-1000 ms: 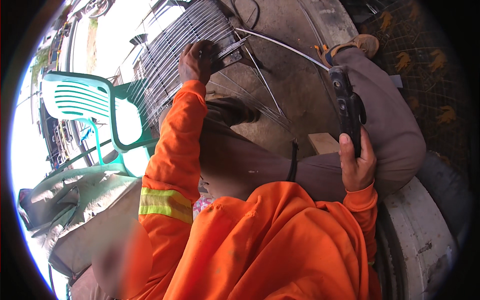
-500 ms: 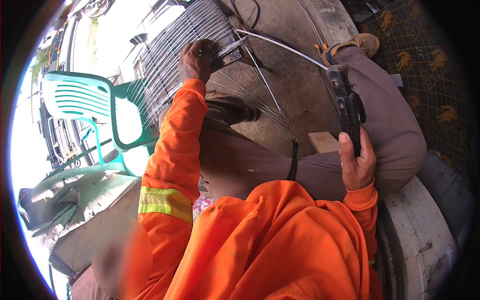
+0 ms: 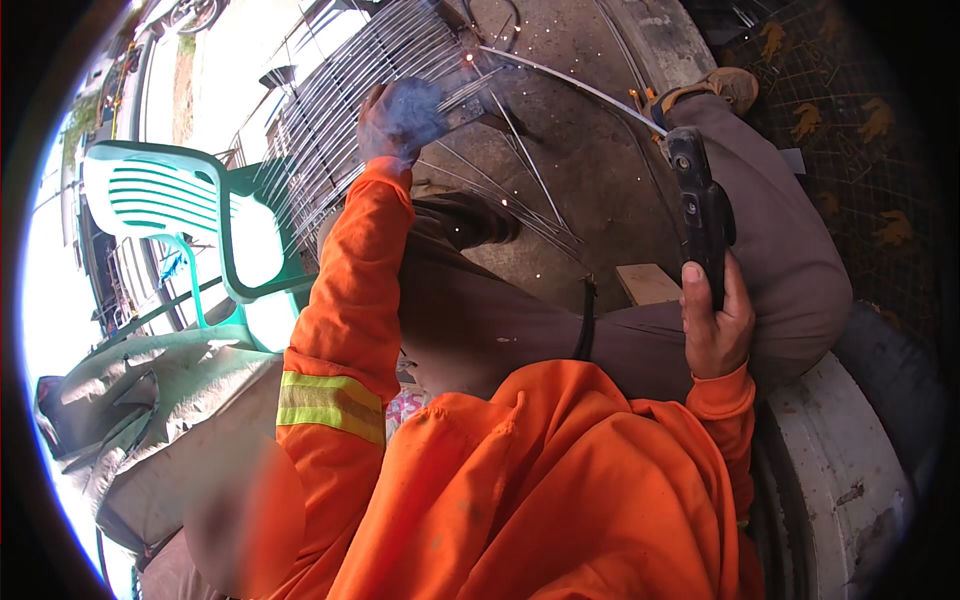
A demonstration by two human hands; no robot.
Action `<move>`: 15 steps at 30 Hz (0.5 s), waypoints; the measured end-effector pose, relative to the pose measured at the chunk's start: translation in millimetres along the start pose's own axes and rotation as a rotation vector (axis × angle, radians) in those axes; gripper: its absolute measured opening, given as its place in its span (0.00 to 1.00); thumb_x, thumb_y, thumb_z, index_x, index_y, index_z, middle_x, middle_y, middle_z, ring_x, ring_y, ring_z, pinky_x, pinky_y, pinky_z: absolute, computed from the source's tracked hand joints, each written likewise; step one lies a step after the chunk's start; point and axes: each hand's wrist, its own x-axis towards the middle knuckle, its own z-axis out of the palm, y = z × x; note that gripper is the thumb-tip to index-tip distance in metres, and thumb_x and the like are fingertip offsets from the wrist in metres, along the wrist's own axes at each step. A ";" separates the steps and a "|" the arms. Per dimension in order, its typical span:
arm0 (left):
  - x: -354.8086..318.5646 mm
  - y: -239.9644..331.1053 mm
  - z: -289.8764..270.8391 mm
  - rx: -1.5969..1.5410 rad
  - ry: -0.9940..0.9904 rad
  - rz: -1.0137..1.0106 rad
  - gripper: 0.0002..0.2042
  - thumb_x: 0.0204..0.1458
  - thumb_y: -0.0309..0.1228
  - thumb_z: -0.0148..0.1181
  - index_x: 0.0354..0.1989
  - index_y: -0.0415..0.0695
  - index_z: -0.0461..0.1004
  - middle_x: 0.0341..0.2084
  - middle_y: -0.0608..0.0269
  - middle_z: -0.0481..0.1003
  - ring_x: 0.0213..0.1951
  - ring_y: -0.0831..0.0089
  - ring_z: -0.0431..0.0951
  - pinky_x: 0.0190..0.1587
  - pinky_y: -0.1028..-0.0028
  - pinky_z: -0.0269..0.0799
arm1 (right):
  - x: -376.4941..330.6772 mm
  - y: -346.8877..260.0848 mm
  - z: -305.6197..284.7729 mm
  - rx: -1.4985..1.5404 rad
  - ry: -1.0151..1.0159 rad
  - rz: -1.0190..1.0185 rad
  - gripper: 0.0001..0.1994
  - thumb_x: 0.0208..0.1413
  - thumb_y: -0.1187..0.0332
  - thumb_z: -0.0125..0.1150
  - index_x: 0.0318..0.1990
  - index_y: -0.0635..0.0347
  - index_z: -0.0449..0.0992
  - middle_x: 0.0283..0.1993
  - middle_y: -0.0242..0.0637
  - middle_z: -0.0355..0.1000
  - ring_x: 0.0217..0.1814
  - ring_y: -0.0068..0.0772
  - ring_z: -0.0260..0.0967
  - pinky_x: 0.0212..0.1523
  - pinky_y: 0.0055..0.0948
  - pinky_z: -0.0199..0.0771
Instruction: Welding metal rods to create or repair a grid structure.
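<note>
My right hand (image 3: 718,320) grips a black welding electrode holder (image 3: 697,200). A long pale welding electrode (image 3: 570,83) sticks out of its jaws toward the upper left, its tip close to the right edge of a stack of thin metal rods (image 3: 350,75). A small glow and scattered sparks show near that tip. My left hand (image 3: 395,125) is curled over the rods beside the tip, partly veiled by bluish smoke (image 3: 418,105); what its fingertips press on is partly hidden.
A green plastic chair (image 3: 150,195) stands at the left. Loose thin rods (image 3: 500,195) lie across the concrete floor beyond my bent leg (image 3: 780,220). A wooden block (image 3: 648,284) lies near my right hand. Dark patterned sheeting (image 3: 850,130) spreads at the right.
Sparks, a glow and smoke have appeared at the rods' edge. The electrode holder has shifted slightly right, and the electrode's tip has moved slightly up and right. My left hand stays put.
</note>
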 end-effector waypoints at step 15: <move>-1.8 -7.4 5.0 0.216 0.004 0.121 0.10 0.49 0.41 0.65 0.38 0.55 0.82 0.38 0.61 0.80 0.44 0.58 0.80 0.49 0.62 0.76 | 2.5 3.4 4.3 -0.047 0.008 -0.068 0.22 0.65 0.64 0.59 0.59 0.72 0.70 0.49 0.43 0.76 0.47 0.29 0.72 0.51 0.28 0.72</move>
